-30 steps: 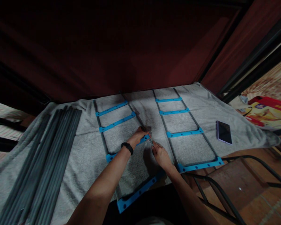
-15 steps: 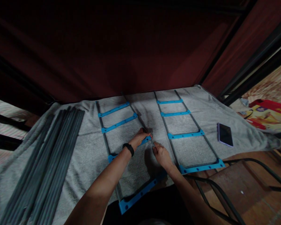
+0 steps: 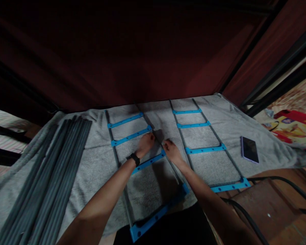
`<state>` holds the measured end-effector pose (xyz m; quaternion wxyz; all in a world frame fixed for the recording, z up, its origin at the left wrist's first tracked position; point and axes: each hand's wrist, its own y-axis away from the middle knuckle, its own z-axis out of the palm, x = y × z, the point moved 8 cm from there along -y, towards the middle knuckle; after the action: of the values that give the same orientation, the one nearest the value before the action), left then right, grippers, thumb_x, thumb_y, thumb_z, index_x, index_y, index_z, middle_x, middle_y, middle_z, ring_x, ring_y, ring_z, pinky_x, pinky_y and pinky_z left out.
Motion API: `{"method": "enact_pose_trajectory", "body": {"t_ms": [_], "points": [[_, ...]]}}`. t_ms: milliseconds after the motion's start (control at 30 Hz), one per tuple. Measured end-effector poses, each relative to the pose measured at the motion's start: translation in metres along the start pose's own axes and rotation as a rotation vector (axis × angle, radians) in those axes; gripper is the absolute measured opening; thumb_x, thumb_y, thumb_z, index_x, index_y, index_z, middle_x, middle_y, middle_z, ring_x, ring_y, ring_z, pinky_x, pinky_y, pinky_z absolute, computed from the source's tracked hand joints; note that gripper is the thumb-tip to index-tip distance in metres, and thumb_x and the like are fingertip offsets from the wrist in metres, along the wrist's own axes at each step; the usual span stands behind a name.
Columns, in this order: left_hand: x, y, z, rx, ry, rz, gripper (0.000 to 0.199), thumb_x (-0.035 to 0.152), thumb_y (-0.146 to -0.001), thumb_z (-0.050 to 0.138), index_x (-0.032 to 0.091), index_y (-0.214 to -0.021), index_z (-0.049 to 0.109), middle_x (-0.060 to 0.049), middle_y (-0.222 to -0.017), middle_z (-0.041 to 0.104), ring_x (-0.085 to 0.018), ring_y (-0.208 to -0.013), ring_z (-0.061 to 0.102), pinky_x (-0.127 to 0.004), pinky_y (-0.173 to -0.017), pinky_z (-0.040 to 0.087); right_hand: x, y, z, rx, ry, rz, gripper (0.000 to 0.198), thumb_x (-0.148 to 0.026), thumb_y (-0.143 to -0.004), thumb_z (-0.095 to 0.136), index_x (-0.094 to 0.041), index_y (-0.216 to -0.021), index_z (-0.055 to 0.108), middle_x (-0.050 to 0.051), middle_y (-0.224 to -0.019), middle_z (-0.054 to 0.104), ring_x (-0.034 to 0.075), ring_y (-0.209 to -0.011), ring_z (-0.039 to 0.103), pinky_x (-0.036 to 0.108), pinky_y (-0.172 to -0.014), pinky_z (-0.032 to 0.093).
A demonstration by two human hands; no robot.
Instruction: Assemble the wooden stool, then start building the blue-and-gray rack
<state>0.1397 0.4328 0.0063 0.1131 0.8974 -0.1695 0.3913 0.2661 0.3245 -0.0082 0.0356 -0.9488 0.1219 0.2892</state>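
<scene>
A ladder-like frame of grey tubes and blue crossbars lies before me. My left hand [image 3: 146,143], with a dark band at the wrist, has its curled fingers at the frame's right-hand grey tube [image 3: 173,168], between two crossbars. Close to the third blue crossbar [image 3: 149,162], the fingers of my right hand [image 3: 172,151] pinch around the same tube. The fingertips are partly hidden. That tube runs on to the nearest blue crossbar [image 3: 156,217]. Down the left side goes another grey tube [image 3: 127,204].
A second frame with blue crossbars [image 3: 205,149] lies to the right. Several loose grey tubes [image 3: 53,177] are bundled at left on the grey blanket [image 3: 99,190]. A phone [image 3: 249,149] lies at right, near a metal chair [image 3: 267,200]. A dark red panel [image 3: 142,68] stands behind.
Both hands have moved away from me along the tube, past the third crossbar. The tube stretch between the third and nearest crossbars now shows. The view has shifted slightly.
</scene>
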Motion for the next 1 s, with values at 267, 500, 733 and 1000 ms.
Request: {"method": "enact_pose_trajectory", "body": {"t_ms": [267,500,733,1000], "points": [[-0.021,-0.044,-0.025,0.054,-0.361,0.121,0.055,0.016,-0.087,0.055,0.013,-0.14,0.045,-0.021,-0.134,0.053,-0.034,-0.126,0.048,-0.046,-0.107,0.035,-0.028,-0.059,0.03,-0.052,0.124,0.061,0.032,-0.031,-0.097,0.048,-0.016,-0.122,0.061,0.013,-0.124,0.064,0.022,-0.114,0.061,0.031,-0.096,0.046],[-0.033,-0.065,-0.007,-0.037,-0.514,0.207,0.059,0.015,-0.091,0.046,0.017,-0.149,0.038,-0.018,-0.134,0.056,-0.03,-0.124,0.051,-0.041,-0.101,0.041,-0.033,-0.071,0.037,-0.108,0.273,0.076,0.034,-0.025,-0.096,0.046,-0.011,-0.125,0.056,0.019,-0.124,0.062,0.024,-0.11,0.062,0.033,-0.089,0.05],[-0.038,-0.071,-0.006,-0.03,-0.41,0.216,0.061,0.014,-0.088,0.049,0.023,-0.148,0.042,-0.013,-0.132,0.059,-0.027,-0.123,0.052,-0.038,-0.102,0.041,-0.033,-0.07,0.04,-0.135,0.264,0.033,0.029,-0.026,-0.099,0.041,-0.013,-0.121,0.056,0.016,-0.122,0.064,0.023,-0.109,0.063,0.032,-0.09,0.049],[-0.03,-0.065,-0.009,-0.038,-0.394,0.196,0.06,0.014,-0.088,0.05,0.021,-0.147,0.046,-0.015,-0.13,0.062,-0.029,-0.12,0.055,-0.038,-0.1,0.042,-0.031,-0.065,0.041,-0.064,0.16,-0.018,0.03,-0.022,-0.1,0.038,-0.015,-0.125,0.053,0.013,-0.122,0.064,0.019,-0.112,0.061,0.028,-0.093,0.046]]}}
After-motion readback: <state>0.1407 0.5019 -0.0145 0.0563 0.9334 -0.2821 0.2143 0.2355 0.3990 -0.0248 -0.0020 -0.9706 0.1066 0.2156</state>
